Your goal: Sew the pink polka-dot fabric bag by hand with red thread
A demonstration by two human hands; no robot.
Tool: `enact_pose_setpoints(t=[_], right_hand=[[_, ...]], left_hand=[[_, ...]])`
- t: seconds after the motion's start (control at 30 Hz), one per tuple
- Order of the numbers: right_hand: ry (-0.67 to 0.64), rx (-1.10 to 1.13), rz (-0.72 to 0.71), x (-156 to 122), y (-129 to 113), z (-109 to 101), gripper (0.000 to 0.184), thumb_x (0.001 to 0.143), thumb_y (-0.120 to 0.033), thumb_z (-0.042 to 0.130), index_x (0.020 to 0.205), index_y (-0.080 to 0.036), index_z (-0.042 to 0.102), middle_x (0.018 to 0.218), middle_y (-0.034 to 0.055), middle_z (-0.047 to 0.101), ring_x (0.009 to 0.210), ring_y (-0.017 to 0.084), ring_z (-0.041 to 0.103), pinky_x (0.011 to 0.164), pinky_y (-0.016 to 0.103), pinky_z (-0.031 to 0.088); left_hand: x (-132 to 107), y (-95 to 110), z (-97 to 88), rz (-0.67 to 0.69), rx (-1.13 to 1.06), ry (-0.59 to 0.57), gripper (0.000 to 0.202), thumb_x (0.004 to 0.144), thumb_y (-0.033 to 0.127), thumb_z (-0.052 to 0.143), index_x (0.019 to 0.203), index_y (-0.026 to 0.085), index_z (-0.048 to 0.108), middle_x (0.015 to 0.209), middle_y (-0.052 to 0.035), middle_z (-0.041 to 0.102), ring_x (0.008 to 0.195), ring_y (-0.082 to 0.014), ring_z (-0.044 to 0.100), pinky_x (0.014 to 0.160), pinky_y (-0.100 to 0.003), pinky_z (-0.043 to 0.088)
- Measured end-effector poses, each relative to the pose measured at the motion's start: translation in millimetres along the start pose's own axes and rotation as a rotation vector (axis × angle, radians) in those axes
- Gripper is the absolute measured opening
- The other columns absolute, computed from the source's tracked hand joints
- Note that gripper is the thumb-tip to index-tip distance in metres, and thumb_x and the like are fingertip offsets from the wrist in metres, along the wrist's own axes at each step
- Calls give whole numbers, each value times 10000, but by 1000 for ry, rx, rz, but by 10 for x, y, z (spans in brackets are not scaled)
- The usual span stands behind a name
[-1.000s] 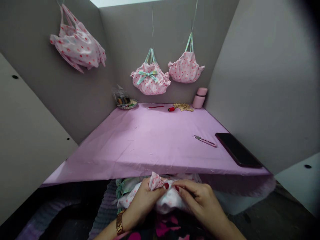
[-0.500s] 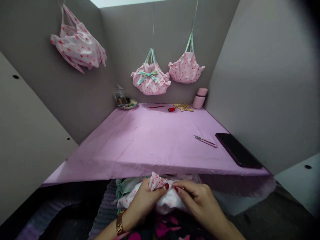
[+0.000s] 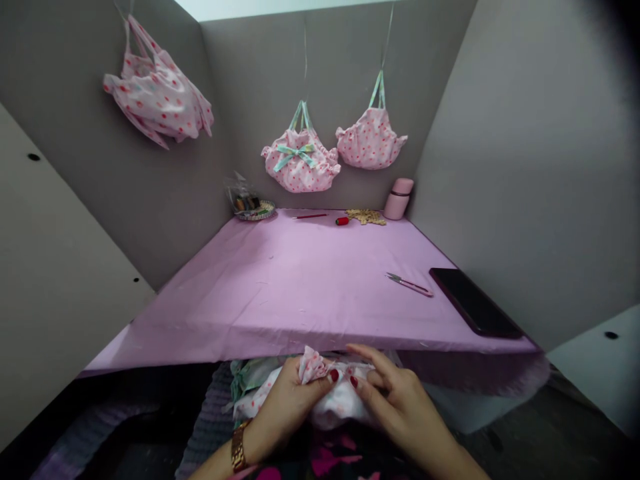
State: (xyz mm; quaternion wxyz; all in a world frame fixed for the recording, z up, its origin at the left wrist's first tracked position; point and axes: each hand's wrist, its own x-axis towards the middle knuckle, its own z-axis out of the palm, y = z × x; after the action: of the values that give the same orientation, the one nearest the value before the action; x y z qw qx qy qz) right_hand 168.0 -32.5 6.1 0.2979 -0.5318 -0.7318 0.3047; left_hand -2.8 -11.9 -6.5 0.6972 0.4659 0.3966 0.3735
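Note:
In my lap lies a white and pink polka-dot cloth garment [image 3: 333, 403], its gathered edge bunched up in a small ruffle. My left hand [image 3: 293, 400] is closed on that edge, thumb pressed on top, and the ruffle sticks up beside the thumb. On the right side of the same cloth, my right hand [image 3: 395, 400] has its index finger stretched out and lifted apart from the thumb. Its thumb tip rests at the cloth near my left thumb. Whether a needle or thread is between the fingers is too small to see.
On the pink-covered table [image 3: 300, 280] lie thread snips [image 3: 410, 285], a dark phone [image 3: 475, 303], a red thread spool [image 3: 342, 221] and a red pencil-like stick [image 3: 309, 216]. A pink flask [image 3: 399, 199] stands at the back right. Dotted garments [image 3: 303, 163] hang above; grey partitions enclose the sides.
The index finger of my right hand has lifted away from the thumb, where both were pinched together at the cloth. My left hand keeps its hold. The view has shifted slightly.

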Motion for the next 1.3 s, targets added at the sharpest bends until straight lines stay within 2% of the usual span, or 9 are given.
enact_pose_setpoints(t=[0.1, 0.27, 0.5, 0.63, 0.8, 0.9, 1.07, 1.3], right_hand=[[-33, 37, 5, -2, 30, 17, 359, 820, -230, 424, 1168, -154, 467, 470, -57, 389, 436, 96, 348, 420, 187, 234], [-69, 89, 34, 1, 33, 23, 335, 822, -256, 431, 1120, -130, 521, 547, -17, 505, 484, 102, 405, 453, 189, 285], [-82, 132, 43, 4, -3, -6, 336, 820, -276, 427, 1106, -134, 531, 552, -6, 548, 472, 108, 443, 445, 185, 312], [-115, 188, 56, 25, -32, -21, 268, 812, -247, 437, 1013, -136, 575, 570, -4, 562, 496, 112, 478, 450, 179, 326], [-110, 228, 51, 48, -71, -37, 166, 804, -199, 448, 781, -142, 602, 622, -2, 583, 555, 116, 511, 492, 178, 342], [-96, 204, 31, 59, -65, -34, 157, 796, -180, 458, 746, -150, 605, 633, -2, 594, 577, 125, 519, 516, 186, 351], [-90, 188, 32, 58, -43, -23, 162, 800, -183, 453, 747, -154, 603, 624, -2, 587, 567, 128, 510, 509, 190, 346], [-73, 155, 33, 30, -38, 14, 173, 812, -216, 438, 734, -149, 577, 562, -16, 513, 511, 109, 443, 467, 186, 303]], left_hand=[[2, -7, -6, 5, 33, 6, 165, 687, 267, 600, 737, 109, 603, 638, -9, 553, 572, -100, 455, 551, -212, 352], [21, -48, -33, 16, 60, -11, 178, 687, 274, 595, 752, 108, 602, 651, -17, 561, 582, -108, 460, 566, -222, 352], [37, -61, -37, 9, 75, -13, 193, 686, 287, 590, 753, 106, 601, 661, -22, 558, 585, -109, 450, 560, -218, 348], [33, -37, -38, 25, 123, -4, 192, 689, 293, 583, 746, 111, 602, 669, -20, 557, 603, -116, 452, 574, -220, 352], [19, -30, -46, 45, 168, 0, 177, 700, 294, 566, 702, 118, 587, 633, 0, 525, 584, -107, 429, 557, -210, 339], [22, -48, -51, 55, 182, 28, 154, 695, 279, 570, 713, 126, 578, 644, 0, 531, 594, -112, 442, 565, -215, 340], [38, -71, -62, 57, 195, 72, 161, 670, 289, 595, 679, 136, 547, 594, 24, 491, 554, -102, 416, 531, -209, 319], [25, -61, -53, 42, 222, 66, 198, 667, 321, 598, 661, 132, 542, 591, 24, 481, 553, -100, 401, 527, -210, 314]])
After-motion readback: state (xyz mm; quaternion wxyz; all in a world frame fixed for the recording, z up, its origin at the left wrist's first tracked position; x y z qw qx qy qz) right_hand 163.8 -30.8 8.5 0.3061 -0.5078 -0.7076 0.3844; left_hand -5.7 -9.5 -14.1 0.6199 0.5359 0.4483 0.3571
